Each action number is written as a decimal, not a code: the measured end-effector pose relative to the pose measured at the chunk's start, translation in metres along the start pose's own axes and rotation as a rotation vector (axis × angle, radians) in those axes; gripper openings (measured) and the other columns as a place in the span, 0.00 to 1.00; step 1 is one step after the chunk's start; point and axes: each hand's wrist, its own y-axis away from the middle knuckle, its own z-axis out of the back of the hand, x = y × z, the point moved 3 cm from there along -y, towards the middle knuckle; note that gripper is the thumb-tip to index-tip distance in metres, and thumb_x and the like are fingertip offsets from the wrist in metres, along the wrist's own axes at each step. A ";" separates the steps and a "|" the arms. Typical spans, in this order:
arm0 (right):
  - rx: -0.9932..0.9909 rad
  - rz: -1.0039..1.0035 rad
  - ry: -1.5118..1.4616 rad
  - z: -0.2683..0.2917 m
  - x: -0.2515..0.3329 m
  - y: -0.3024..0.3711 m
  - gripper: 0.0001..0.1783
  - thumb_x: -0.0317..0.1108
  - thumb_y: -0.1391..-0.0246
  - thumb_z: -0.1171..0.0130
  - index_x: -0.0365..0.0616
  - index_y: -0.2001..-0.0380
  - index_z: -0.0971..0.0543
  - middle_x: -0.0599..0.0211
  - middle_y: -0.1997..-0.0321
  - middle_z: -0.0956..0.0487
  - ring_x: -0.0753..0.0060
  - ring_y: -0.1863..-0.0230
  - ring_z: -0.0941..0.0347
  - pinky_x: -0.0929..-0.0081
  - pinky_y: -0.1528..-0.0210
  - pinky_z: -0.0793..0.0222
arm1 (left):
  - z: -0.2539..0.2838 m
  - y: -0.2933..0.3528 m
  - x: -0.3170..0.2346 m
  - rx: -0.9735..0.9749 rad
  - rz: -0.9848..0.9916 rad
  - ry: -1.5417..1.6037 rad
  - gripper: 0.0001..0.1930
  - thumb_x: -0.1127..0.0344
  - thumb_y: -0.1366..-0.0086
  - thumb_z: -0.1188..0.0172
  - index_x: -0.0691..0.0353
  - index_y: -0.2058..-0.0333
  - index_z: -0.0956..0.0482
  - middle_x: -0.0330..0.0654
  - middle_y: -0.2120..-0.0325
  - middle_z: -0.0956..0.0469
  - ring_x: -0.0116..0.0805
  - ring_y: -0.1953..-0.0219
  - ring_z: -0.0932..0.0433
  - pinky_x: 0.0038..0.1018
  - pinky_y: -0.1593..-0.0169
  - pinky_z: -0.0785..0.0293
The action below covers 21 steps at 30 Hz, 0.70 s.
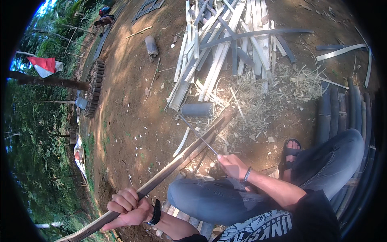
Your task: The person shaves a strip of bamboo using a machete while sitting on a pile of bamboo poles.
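My left hand (pixel 130 206), with a black band on the wrist, is closed around a long split bamboo strip (pixel 163 173). The strip slants from the lower left past my knee up to the shavings on the ground. In my right hand (pixel 234 166) is a knife (pixel 199 136) with a long thin blade, its handle mostly hidden in my fingers. The blade points up and left and crosses the strip; I cannot tell whether it touches. A short dark bamboo piece (pixel 197 109) lies just beyond the blade tip.
Ahead is a large heap of split bamboo strips (pixel 219 52), with curly shavings (pixel 258 97) beside it. Bamboo poles (pixel 334 109) lie at the right by my sandalled foot (pixel 291 151). A short log (pixel 151 45) is farther left. Another person (pixel 106 20) bends over far off.
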 end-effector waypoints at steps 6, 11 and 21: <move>-0.056 -0.167 -0.126 0.026 -0.034 -0.028 0.36 0.58 0.37 0.63 0.42 0.90 0.39 0.65 0.94 0.38 0.65 0.96 0.40 0.65 0.90 0.38 | 0.010 -0.001 0.001 -0.057 0.000 -0.030 0.36 0.23 0.41 0.67 0.51 0.87 0.53 0.28 0.94 0.53 0.18 0.92 0.58 0.19 0.85 0.64; 0.005 0.262 0.068 0.001 -0.015 -0.020 0.37 0.60 0.38 0.61 0.42 0.91 0.39 0.66 0.94 0.40 0.68 0.95 0.41 0.66 0.92 0.42 | 0.025 0.000 0.001 -0.011 0.019 -0.015 0.35 0.24 0.41 0.68 0.50 0.86 0.53 0.28 0.93 0.55 0.18 0.90 0.60 0.19 0.84 0.64; -0.011 0.181 0.185 -0.006 -0.017 -0.028 0.40 0.63 0.39 0.63 0.38 0.90 0.39 0.63 0.94 0.41 0.67 0.90 0.43 0.60 0.82 0.42 | 0.040 -0.007 0.004 0.015 0.050 0.038 0.35 0.23 0.42 0.67 0.51 0.86 0.52 0.29 0.92 0.54 0.20 0.89 0.57 0.20 0.82 0.61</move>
